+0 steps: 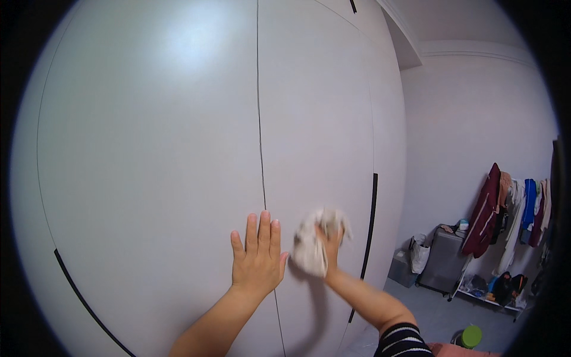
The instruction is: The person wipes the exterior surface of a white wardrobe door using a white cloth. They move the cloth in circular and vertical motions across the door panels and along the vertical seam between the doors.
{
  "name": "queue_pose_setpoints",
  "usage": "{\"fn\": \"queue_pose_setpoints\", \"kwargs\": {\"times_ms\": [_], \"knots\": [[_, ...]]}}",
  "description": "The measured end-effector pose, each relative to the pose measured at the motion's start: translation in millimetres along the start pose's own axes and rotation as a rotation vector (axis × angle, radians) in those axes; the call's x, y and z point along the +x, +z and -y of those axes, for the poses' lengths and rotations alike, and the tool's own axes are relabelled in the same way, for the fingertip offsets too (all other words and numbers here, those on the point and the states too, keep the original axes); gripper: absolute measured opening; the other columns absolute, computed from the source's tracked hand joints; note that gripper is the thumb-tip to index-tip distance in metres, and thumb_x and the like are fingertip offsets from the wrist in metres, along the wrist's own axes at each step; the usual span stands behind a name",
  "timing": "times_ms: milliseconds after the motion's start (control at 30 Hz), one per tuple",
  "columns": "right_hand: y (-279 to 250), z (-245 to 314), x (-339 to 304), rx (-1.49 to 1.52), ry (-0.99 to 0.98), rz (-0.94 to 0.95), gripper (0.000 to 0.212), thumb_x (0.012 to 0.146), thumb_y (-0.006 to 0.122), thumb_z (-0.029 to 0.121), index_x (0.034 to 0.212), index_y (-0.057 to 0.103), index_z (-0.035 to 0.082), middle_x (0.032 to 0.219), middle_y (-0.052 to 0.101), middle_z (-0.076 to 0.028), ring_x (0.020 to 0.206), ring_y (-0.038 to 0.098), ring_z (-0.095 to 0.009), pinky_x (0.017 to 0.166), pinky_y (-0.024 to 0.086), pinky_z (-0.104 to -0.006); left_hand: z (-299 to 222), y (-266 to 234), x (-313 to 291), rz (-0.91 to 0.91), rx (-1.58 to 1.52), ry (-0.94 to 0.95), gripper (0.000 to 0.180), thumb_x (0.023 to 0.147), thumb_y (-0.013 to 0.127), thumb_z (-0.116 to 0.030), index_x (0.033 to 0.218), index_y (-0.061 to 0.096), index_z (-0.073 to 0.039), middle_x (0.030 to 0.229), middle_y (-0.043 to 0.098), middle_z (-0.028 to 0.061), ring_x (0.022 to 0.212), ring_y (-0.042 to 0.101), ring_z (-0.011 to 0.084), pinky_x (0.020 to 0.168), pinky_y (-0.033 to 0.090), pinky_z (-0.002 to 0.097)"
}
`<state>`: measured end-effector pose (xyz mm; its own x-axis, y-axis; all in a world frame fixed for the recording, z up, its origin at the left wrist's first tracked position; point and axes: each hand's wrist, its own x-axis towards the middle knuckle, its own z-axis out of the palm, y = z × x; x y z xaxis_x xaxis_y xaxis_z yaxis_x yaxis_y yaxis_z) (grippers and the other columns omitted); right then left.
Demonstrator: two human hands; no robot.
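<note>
In front of me stands a tall white wardrobe with flat doors (pixel 160 160) and long black edge handles (pixel 371 220). My left hand (pixel 257 265) lies flat on the door panel beside the dark seam, fingers stretched out. To its right, my right hand (pixel 330 244) presses a whitish cloth (pixel 309 253) against the right-hand door, between the seam and the black handle. The cloth is bunched and a little blurred, and it covers part of the fingers.
At the right, a grey suitcase (pixel 439 259) stands by the wall next to a white bag (pixel 420 254) and a grey box (pixel 402 269). A rack holds hanging clothes (pixel 483 211), with items on its low shelf (pixel 491 297). A green round-topped object (pixel 471 337) sits at the lower right.
</note>
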<state>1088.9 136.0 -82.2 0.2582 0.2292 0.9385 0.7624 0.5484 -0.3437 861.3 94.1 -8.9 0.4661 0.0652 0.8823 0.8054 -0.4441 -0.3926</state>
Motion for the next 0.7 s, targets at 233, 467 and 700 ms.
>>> {"fn": "queue_pose_setpoints", "kwargs": {"times_ms": [233, 467, 700], "knots": [[33, 190, 307, -0.252, -0.590, -0.263, 0.056, 0.072, 0.075, 0.028, 0.127, 0.062, 0.026, 0.144, 0.041, -0.017, 0.129, 0.033, -0.049, 0.107, 0.029, -0.0596, 2, 1, 0, -0.017, 0.016, -0.002, 0.087, 0.074, 0.072, -0.045, 0.142, 0.042, 0.002, 0.155, 0.028, 0.0237, 0.146, 0.018, 0.0443, 0.113, -0.001, 0.0655], [39, 192, 259, -0.276, -0.586, -0.248, 0.051, 0.079, 0.065, 0.040, 0.127, 0.063, 0.022, 0.148, 0.036, -0.019, 0.131, 0.029, -0.051, 0.108, 0.026, -0.0610, 7, 14, -7, -0.247, -0.243, 0.036, 0.087, 0.079, 0.065, -0.033, 0.149, 0.026, 0.000, 0.154, 0.024, 0.0286, 0.144, 0.019, 0.0493, 0.115, 0.005, 0.0637], [18, 4, -151, -0.331, -0.387, 0.046, 0.053, 0.082, 0.054, 0.050, 0.128, 0.063, 0.026, 0.143, 0.047, -0.018, 0.128, 0.041, -0.044, 0.101, 0.026, -0.0687, 5, 6, -4, -0.375, -0.382, 0.055, 0.075, 0.082, 0.051, -0.027, 0.149, 0.026, -0.005, 0.151, 0.030, 0.0269, 0.140, 0.029, 0.0488, 0.116, 0.010, 0.0610]]}}
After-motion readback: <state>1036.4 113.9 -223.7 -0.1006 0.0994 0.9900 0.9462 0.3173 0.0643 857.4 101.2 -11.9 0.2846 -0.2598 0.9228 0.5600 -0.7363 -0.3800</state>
